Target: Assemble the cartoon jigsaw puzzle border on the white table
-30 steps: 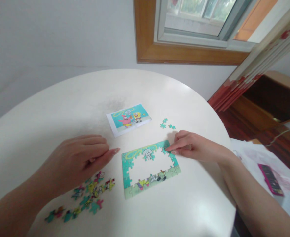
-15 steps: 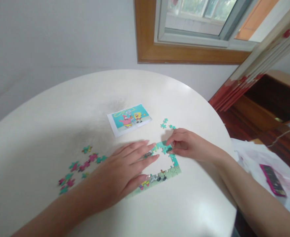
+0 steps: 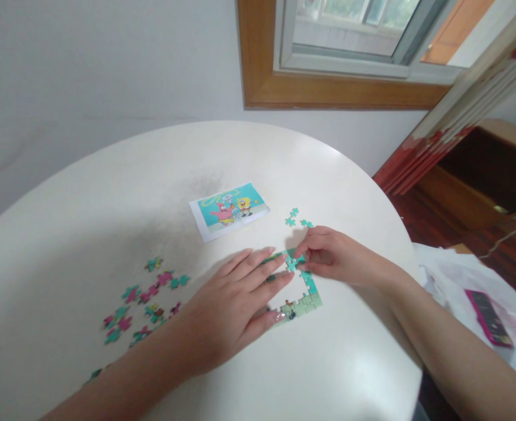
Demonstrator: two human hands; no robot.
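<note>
A partly assembled jigsaw puzzle (image 3: 311,302) lies on the table, its teal and pale green border around a bare middle. My left hand (image 3: 243,298) rests flat over its left side, fingers spread and holding nothing, hiding much of the picture. At the upper right corner, my right hand (image 3: 328,254) is closed in a pinch on a teal puzzle piece (image 3: 291,264), which sits against the inner edge of the border. The fingers partly cover that corner, so I cannot tell whether the piece is locked in.
Loose puzzle pieces (image 3: 152,290) in pink and teal are scattered left of my left hand. Several teal pieces (image 3: 290,221) lie beyond my right hand. A printed cartoon picture (image 3: 231,210) lies behind the puzzle. A pink-edged phone (image 3: 488,318) rests on white sheeting at the right.
My left hand has slid right across the puzzle, covering more of it and uncovering loose pieces at its left. My right hand stays at the corner with only slight movement.
</note>
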